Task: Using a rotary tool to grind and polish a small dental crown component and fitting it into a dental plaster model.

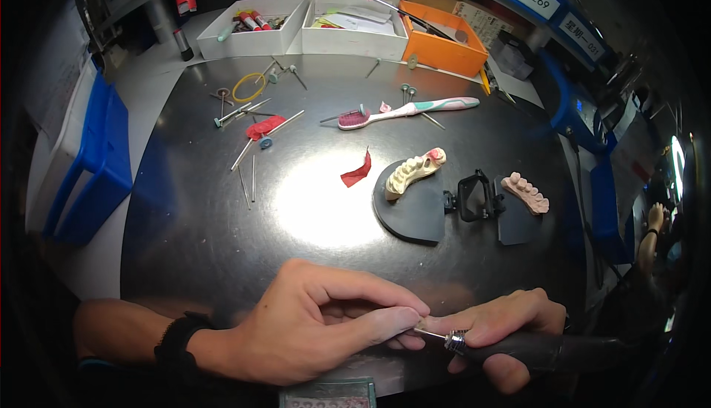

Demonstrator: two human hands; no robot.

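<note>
In my right hand point(515, 320) is a dark rotary handpiece point(552, 352), gripped near its metal collar. A thin metal shank point(430, 332) sticks out of the collar toward my left fingertips. My left hand point(307, 326) is closed in a pinch right at the shank's end. Whatever lies between those fingers is hidden. Beyond my hands, a cream dental model point(411, 177) with a pink patch at one end stands on a black hinged articulator point(415, 229). On its other plate is a pinkish tooth model point(526, 193).
A toothbrush point(404, 114), red sheet scraps point(357, 171), a yellow ring point(249, 88) and several burs point(241, 111) lie on the dark tabletop point(178, 215). White boxes point(252, 37) and an orange box point(444, 52) line the back. Blue bins point(96, 156) stand left; another person's hand point(655, 219) shows far right.
</note>
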